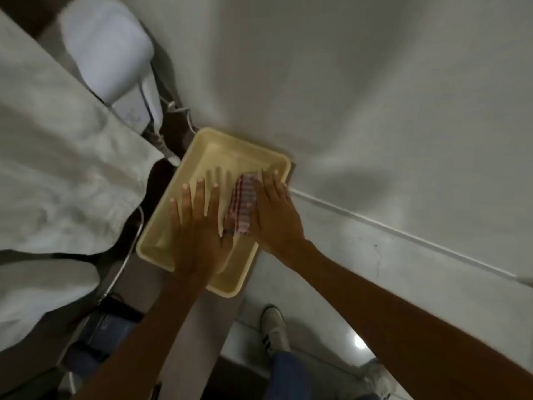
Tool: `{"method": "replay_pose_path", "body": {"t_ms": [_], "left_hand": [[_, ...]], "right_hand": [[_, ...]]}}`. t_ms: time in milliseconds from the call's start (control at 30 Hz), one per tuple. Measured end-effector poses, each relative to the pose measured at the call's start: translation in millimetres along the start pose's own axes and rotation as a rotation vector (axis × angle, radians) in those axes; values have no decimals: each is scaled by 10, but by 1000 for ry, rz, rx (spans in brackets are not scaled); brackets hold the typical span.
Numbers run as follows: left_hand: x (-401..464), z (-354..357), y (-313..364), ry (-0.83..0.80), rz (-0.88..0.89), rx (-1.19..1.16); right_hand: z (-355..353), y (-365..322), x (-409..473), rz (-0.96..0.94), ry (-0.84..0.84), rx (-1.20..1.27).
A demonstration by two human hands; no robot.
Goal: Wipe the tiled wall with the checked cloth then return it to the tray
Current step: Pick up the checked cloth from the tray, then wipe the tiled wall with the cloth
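A red-and-white checked cloth (241, 206), folded small, lies inside the yellow tray (219, 145) near its right side. My right hand (274, 215) rests on the cloth's right edge, fingers stretched toward the tray's far rim. Spread flat, my left hand (196, 223) presses on the tray's floor just left of the cloth, its thumb touching the cloth's near end. The pale tiled wall (375, 82) rises directly behind and to the right of the tray.
A white appliance (109, 53) with a cord sits beyond the tray at the upper left. A pale cloth-covered surface (57, 168) fills the left. Below are the floor and my shoe (274, 327). A wall trim line (403, 235) runs right.
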State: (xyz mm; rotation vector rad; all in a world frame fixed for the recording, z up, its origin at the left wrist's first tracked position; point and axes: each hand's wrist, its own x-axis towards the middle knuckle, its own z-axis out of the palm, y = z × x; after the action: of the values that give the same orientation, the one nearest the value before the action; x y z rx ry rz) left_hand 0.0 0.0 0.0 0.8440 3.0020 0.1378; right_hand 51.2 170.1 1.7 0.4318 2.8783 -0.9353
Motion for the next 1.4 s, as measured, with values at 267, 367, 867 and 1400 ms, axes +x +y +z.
{"method": "replay_pose_path", "body": {"t_ms": [267, 367, 867, 1400], "left_hand": [[26, 1149, -523, -60, -106, -26], [7, 1227, -483, -96, -159, -42], [-983, 1350, 1325, -61, 33, -149], [-1735, 4110, 2269, -610, 369, 57]], "right_hand": [[1536, 302, 1002, 280, -220, -19], [1651, 289, 1062, 223, -154, -72], [1050, 1515, -1368, 219, 65, 310], [2466, 4619, -2858, 765, 58, 204]]}}
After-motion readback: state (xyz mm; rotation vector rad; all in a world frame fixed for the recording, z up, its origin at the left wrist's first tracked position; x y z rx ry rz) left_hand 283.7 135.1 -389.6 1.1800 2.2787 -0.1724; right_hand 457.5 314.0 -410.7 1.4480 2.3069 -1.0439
